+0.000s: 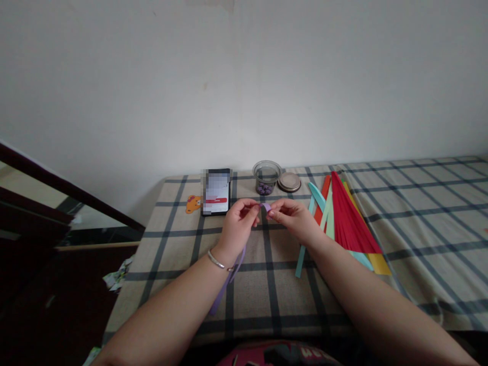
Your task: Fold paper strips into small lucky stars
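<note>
Between my two hands a purple paper strip (266, 207) is bent into a small arch above the checked cloth. My left hand (241, 219) pinches one end, thumb against fingers, with a bracelet on that wrist. The other end is pinched by my right hand (292, 216). More purple strip (220, 300) lies on the cloth under my left forearm; whether it joins the held part is hidden. Just beyond my fingers stands a clear plastic cup (267, 173) with small purple pieces (265, 188) in its bottom.
A round lid (289, 181) lies beside the cup. Left of it, a phone (217, 193) leans upright near an orange bear cutout (193, 204). Red paper strips (353, 223) and other coloured strips fan out at right on the checked tablecloth (427, 229). A wall (244, 101) rises behind.
</note>
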### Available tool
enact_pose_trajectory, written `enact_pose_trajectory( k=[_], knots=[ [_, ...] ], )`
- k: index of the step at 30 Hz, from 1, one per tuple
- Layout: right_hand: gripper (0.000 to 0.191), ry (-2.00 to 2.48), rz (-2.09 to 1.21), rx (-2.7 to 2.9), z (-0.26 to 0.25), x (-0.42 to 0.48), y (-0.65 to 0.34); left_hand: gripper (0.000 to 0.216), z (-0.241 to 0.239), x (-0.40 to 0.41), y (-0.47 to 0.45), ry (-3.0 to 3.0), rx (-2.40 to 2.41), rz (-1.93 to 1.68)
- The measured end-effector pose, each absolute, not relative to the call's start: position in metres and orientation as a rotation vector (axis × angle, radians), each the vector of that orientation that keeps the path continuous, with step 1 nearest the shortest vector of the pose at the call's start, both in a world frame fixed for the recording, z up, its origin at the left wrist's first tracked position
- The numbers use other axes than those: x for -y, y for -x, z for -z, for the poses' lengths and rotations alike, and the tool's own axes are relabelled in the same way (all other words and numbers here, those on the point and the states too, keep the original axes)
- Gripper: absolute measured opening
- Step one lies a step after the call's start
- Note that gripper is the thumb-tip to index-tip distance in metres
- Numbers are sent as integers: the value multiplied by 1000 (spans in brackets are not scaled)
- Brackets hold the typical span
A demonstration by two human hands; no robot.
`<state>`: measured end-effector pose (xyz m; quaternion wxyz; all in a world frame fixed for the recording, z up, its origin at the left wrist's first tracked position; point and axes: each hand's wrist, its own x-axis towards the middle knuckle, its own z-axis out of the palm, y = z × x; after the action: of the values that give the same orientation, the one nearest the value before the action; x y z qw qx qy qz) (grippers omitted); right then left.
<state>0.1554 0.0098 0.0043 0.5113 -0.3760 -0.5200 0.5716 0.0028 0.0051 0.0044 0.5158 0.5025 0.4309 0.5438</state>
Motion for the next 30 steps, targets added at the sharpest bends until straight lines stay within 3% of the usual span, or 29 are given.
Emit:
enact_pose_trajectory(
  k=[9, 22, 30],
  knots=[
    [17, 879, -1213, 1377, -1, -7, -152, 24, -8, -4, -6, -1020, -942, -1265],
    [24, 962, -1096, 1448, 0, -7, -156, 26, -3, -2, -6, -1000, -851, -1169],
    [22, 1025, -957, 1513, -5, -4, -154, 30, -2, -1, -4, -1275, -853, -1091]
  ],
)
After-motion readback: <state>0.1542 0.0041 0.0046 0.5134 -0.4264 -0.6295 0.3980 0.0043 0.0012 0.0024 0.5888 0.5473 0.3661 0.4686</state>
